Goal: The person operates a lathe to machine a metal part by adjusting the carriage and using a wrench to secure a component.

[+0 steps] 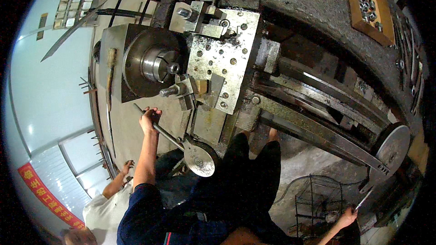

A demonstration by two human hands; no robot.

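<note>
My left hand (151,119) is closed round a long steel lever (168,136), which runs down to a round metal disc (200,159) at the front of a lathe. Above that hand, a small ring-shaped metal part (173,68) sits in the jaws of the chuck (156,66). Right of the chuck, a drilled steel plate (218,59) carries clamped tool blocks; one near block (184,90) has a large bolt. Far to the lower right, my right hand (347,218) grips a thin bright metal rod (364,199) beside the machine's end.
A wooden-handled brush (110,77) lies left of the chuck. At the top right a cardboard box (385,31) holds several metal rings, with wrenches (415,70) beside it. A large handwheel (394,147) stands at right, above a wire rack (318,204). Another person's hand (127,168) is at lower left.
</note>
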